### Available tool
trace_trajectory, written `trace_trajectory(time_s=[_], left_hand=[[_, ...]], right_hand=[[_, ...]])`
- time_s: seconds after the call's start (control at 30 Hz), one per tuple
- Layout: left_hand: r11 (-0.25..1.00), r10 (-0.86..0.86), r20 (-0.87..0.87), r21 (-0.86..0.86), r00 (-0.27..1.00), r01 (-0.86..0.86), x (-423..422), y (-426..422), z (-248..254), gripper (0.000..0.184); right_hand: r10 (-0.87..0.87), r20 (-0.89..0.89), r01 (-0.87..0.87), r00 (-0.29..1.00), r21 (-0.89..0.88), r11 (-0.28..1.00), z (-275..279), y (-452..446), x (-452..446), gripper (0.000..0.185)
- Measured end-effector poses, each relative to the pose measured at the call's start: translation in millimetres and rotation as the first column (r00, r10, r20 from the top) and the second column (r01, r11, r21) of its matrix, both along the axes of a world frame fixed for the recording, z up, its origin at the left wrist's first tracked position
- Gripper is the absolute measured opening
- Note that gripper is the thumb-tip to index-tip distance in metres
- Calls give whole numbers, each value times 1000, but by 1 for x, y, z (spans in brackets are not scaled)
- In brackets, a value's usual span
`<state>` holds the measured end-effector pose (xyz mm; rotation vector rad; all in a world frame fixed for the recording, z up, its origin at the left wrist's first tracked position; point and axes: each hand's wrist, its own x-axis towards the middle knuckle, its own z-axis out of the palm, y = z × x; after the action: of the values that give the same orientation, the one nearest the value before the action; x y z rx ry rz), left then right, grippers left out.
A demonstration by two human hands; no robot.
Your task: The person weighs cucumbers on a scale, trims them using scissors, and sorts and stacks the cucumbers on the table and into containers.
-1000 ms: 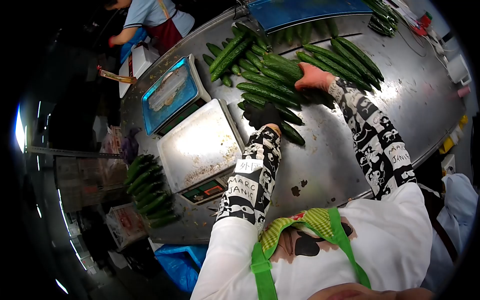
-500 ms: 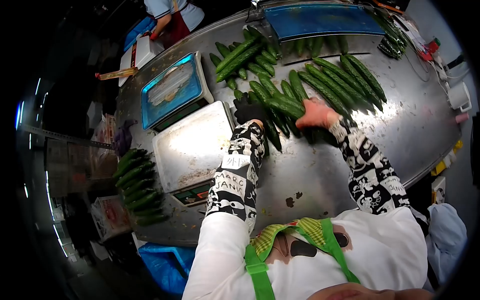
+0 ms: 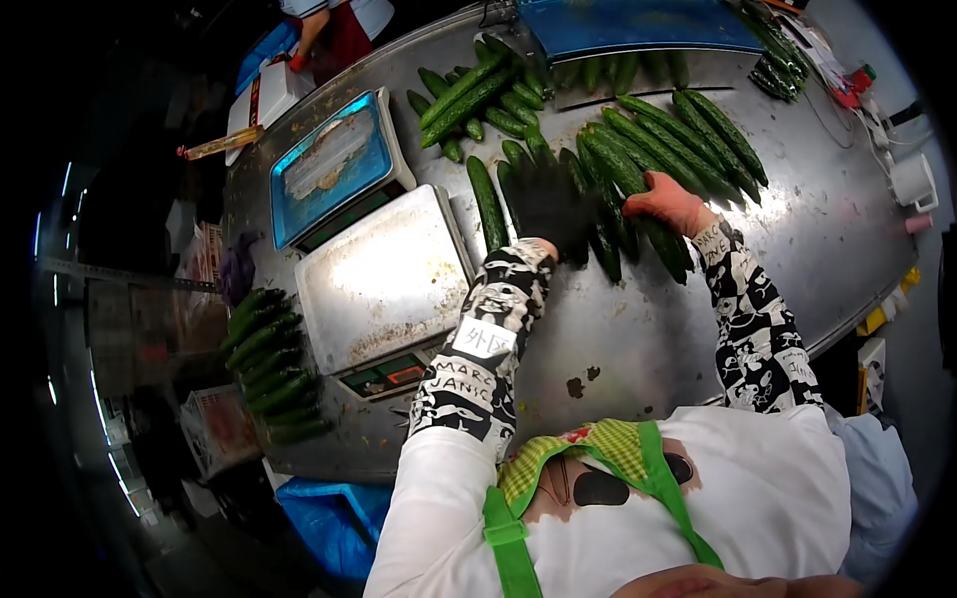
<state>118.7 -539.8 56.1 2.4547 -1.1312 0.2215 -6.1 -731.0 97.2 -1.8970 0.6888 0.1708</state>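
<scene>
My left hand (image 3: 556, 207), in a black glove, lies over several cucumbers in the middle of the table; motion blurs its fingers. In an orange glove, my right hand (image 3: 668, 203) rests against a cucumber (image 3: 665, 249) at the right side of this group, thumb and fingers spread. One cucumber (image 3: 486, 204) lies apart, left of my left hand. To the upper right, more cucumbers (image 3: 688, 149) lie side by side at a slant. A loose pile (image 3: 469, 105) sits farther back, with two large cucumbers on top.
Two scales stand at the left, one with a blue tray (image 3: 329, 169), one with a bare metal plate (image 3: 384, 279). Cucumbers (image 3: 274, 369) line the table's left edge. A blue-topped scale (image 3: 638, 28) and wrapped cucumbers (image 3: 778, 65) are at the back. A co-worker (image 3: 339, 35) stands beyond the table.
My left hand has moved right over the cucumbers, leaving one exposed at its left. My right hand has shifted slightly right. The cucumbers between them now lie more upright in view and more spread.
</scene>
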Motion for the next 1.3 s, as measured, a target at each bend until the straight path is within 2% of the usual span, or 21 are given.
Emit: trace_trajectory(time_s=[0.03, 0.1, 0.2, 0.23, 0.3, 0.4, 0.43, 0.47, 0.53, 0.63, 0.73, 0.83, 0.87, 0.9, 0.97, 1.07, 1.1, 1.17, 1.23, 1.3], left_hand=[[987, -108, -94, 109, 990, 118, -18, -2, 11, 87], [952, -280, -190, 75, 941, 298, -30, -11, 0, 93], [920, -333, -171, 157, 927, 359, -51, 4, 7, 99], [919, -354, -160, 122, 921, 375, -52, 7, 1, 101], [908, -404, -136, 59, 905, 414, -55, 16, -12, 104], [922, -365, -173, 70, 915, 381, -72, 19, -15, 106], [926, -356, -180, 63, 917, 372, -75, 20, -16, 107], [928, -351, -186, 66, 918, 368, -79, 24, -11, 105], [924, -365, -142, 61, 920, 376, -79, 26, -19, 103], [917, -384, -134, 63, 913, 395, -80, 32, -18, 99], [911, -393, -132, 82, 910, 405, -82, 37, -25, 92], [898, -397, -168, 131, 902, 420, -83, 38, -18, 92], [874, -388, -146, 255, 910, 414, -81, 37, -21, 90], [889, -393, -130, 199, 910, 413, -82, 36, -23, 91], [881, -379, -207, 216, 902, 420, -83, 38, -15, 92], [928, -370, -97, 7, 924, 373, -89, 40, -6, 91], [935, -319, -108, 126, 942, 331, -86, 42, 3, 101], [967, -246, 42, -58, 968, 248, -68, 48, -17, 102], [994, -104, 170, 51, 980, 97, -49, 55, -2, 102], [992, -26, 119, 126, 993, 11, -25, 54, 5, 108]], right_hand=[[14, 8, -14, 1000, -47, 999, -5, -3, 0, 55], [41, 25, -37, 999, -150, 988, -18, -12, 0, 62], [74, 65, -52, 995, -292, 955, -8, -14, -3, 75], [79, 77, -49, 994, -335, 941, 0, -12, -3, 78], [141, -45, -146, 989, -456, 878, 24, -4, 5, 88], [375, -14, -288, 927, -666, 688, 24, 3, 32, 88], [409, -76, -338, 909, -709, 619, 22, 8, 47, 87], [443, -164, -430, 881, -666, 609, 42, 22, 58, 88], [563, -86, -413, 822, -771, 485, 19, 28, 86, 89], [610, -114, -447, 784, -785, 429, 13, 50, 122, 80], [629, -164, -456, 760, -824, 336, 10, 70, 144, 79], [618, -311, -569, 722, -775, 274, 0, 79, 152, 91], [606, -300, -567, 737, -762, 313, -4, 79, 150, 95], [625, -275, -562, 731, -763, 321, -8, 75, 149, 99], [626, -266, -568, 733, -746, 349, -12, 69, 145, 99], [642, -14, -412, 766, -778, 475, -28, 50, 140, 99], [624, 102, -337, 775, -769, 544, -9, 47, 121, 92], [518, 289, -206, 805, -683, 701, 7, 24, 84, 83], [324, 209, -80, 923, -718, 691, 9, 3, 49, 81], [106, 136, 35, 985, -761, 648, 2, -22, 10, 80]])
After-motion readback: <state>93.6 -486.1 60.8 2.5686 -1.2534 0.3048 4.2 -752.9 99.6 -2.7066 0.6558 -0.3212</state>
